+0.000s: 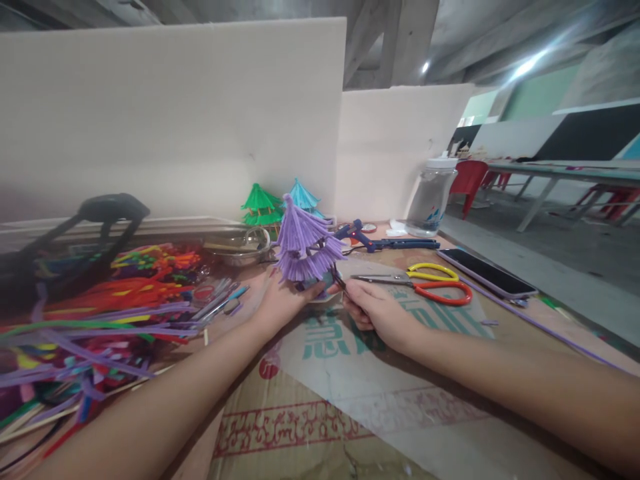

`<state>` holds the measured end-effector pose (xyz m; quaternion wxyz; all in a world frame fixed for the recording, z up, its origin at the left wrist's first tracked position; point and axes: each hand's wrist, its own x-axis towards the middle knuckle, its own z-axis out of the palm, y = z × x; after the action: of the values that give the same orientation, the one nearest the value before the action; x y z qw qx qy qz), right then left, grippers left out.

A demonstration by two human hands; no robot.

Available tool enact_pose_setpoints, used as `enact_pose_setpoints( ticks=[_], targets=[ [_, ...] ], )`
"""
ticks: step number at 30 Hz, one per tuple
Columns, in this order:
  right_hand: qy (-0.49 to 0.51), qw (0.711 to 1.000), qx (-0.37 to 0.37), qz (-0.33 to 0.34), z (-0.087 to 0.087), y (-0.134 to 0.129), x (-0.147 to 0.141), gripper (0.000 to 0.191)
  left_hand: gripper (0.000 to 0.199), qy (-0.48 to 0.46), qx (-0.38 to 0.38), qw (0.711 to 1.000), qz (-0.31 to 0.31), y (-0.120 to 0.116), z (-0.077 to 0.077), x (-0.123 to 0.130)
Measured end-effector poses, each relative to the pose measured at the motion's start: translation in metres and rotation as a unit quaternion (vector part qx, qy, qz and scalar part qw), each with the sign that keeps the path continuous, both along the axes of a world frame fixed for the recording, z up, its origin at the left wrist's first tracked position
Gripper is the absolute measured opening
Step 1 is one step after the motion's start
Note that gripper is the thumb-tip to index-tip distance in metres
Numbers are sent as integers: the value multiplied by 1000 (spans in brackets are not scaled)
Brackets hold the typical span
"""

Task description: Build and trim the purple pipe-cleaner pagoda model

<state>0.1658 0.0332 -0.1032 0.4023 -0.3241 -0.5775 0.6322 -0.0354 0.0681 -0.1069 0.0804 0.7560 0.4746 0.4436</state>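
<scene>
A purple two-tiered pavilion model (pixel 305 247) made of fuzzy stems stands tilted slightly at the centre. My left hand (pixel 293 297) is closed round its base, with the thumb at the lower front. Just right of the base, my right hand (pixel 367 303) pinches a thin dark tool (pixel 339 279), whose tip reaches the model's lower right side. Exactly what the tip touches is too small to tell. Scissors (pixel 425 281) with yellow and red handles lie right beside my right hand.
Colourful fuzzy stems (pixel 100 327) pile up at left. Green (pixel 261 205) and blue (pixel 303 195) models stand behind, near a metal bowl (pixel 240 247) and a glue gun (pixel 361 235). A bottle (pixel 433 197) and phone (pixel 487 272) are at right.
</scene>
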Motion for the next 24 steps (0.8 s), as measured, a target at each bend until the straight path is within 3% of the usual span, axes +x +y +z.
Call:
enact_pose_setpoints(
  ticks=[9,12,14,18,20,24],
  targets=[
    [-44,998,41,-6,-1,1,-3,44,32,8,-3,1000,9,3,-7,-3],
    [-122,983,131,-33,-1,6,-1,35,35,6,6,1000,11,3,-6,-3],
    [-226,942,242,-48,0,9,3,24,37,7,4,1000,17,3,-6,-4],
    [-410,817,403,-32,9,10,14,19,37,-10,-44,999,15,5,-9,-4],
    [-435,774,459,-36,14,8,19,22,35,-24,-59,998,-2,4,-9,-3],
    [-391,688,601,-112,28,12,24,24,43,-38,-24,999,-31,3,-8,-3]
  ],
)
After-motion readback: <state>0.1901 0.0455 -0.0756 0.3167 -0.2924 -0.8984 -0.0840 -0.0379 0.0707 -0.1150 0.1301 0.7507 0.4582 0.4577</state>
